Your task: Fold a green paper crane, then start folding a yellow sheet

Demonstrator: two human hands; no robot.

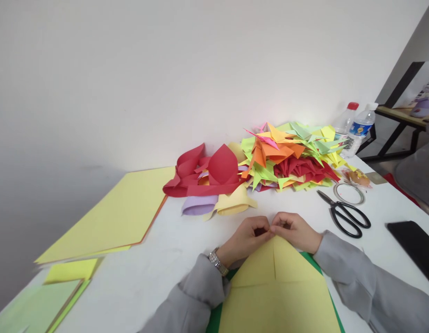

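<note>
A large yellow sheet of paper (280, 300) lies in front of me, its two far corners folded in so that it comes to a point. Creases run across it and down the middle of the folded part. Both hands meet at that point. My left hand (251, 236) pinches the tip from the left, thumb and forefinger closed. From the right, my right hand (294, 231) pinches the same tip, its fingertips touching those of the left. Underneath, green paper (215, 319) shows along both sides of the yellow sheet.
Yellow sheets (110, 217) are stacked at left, with smaller green sheets (37, 305) nearer. Red paper shapes (221, 171) and a heap of colourful folded paper (290, 157) stand by the wall. To the right are scissors (346, 217), a tape roll (349, 194), a black phone-like slab (413, 245) and bottles (360, 129).
</note>
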